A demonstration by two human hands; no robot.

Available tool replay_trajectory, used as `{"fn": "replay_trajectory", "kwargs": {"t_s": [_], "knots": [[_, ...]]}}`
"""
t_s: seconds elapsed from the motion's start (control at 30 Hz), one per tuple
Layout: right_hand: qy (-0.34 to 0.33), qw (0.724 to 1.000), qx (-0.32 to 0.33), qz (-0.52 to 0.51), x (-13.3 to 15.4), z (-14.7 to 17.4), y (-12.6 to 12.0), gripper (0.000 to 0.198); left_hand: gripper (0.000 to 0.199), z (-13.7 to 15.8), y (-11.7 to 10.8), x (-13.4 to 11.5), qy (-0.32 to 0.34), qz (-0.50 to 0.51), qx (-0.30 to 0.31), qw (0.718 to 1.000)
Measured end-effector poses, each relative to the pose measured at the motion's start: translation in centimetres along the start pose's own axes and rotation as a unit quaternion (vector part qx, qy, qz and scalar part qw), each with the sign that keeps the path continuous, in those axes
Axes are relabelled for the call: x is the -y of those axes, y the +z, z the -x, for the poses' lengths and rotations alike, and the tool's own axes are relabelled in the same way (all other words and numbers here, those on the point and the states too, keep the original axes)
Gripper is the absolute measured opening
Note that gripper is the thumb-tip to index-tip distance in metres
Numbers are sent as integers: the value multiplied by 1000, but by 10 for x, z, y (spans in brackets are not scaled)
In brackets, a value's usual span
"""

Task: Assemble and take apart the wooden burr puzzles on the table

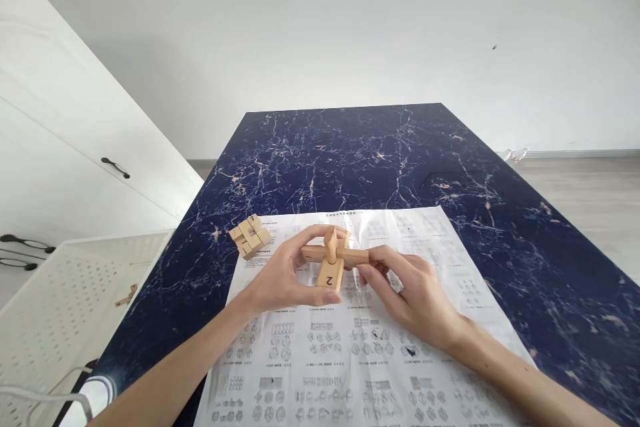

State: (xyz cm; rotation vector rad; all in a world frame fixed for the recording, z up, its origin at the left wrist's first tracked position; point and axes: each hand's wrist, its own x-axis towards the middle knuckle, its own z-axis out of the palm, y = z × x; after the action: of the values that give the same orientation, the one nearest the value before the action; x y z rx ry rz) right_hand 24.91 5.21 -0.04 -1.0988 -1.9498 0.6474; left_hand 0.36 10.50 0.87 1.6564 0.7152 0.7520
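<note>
Between my two hands is a cross-shaped wooden interlocking puzzle, held just above a printed sheet. One of its bars carries a black "2" and another a small mark. My left hand curls round the left side, with the thumb along the near end of the "2" bar and the fingers behind. With thumb and forefinger, my right hand pinches the bar that sticks out to the right. Below both hands lies the creased instruction sheet, covered with small line drawings.
A second wooden puzzle, marked "3", sits at the sheet's upper left corner. Under everything is a dark blue marbled table. At the left stand a white cabinet and a white perforated surface bearing a small wooden piece.
</note>
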Motion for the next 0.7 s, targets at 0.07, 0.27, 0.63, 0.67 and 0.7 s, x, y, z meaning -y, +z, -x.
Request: {"fn": "replay_trajectory", "kwargs": {"t_s": [0.07, 0.27, 0.63, 0.67, 0.7], "knots": [[8, 1000, -1, -7, 1, 0, 0, 20, 80, -1, 1, -2, -23, -1, 4, 1000], [43, 998, 9, -51, 5, -2, 0, 20, 89, -3, 4, -1, -62, 107, 19, 992], [187, 876, 188, -403, 10, -10, 7, 38, 95, -6, 9, 2, -30, 196, 32, 980], [186, 863, 190, -431, 10, -11, 5, 38, 95, -6, 7, 3, -27, 187, 28, 982], [184, 852, 192, -451, 10, -11, 3, 38, 96, -6, 5, 4, -20, 178, 27, 983]]}}
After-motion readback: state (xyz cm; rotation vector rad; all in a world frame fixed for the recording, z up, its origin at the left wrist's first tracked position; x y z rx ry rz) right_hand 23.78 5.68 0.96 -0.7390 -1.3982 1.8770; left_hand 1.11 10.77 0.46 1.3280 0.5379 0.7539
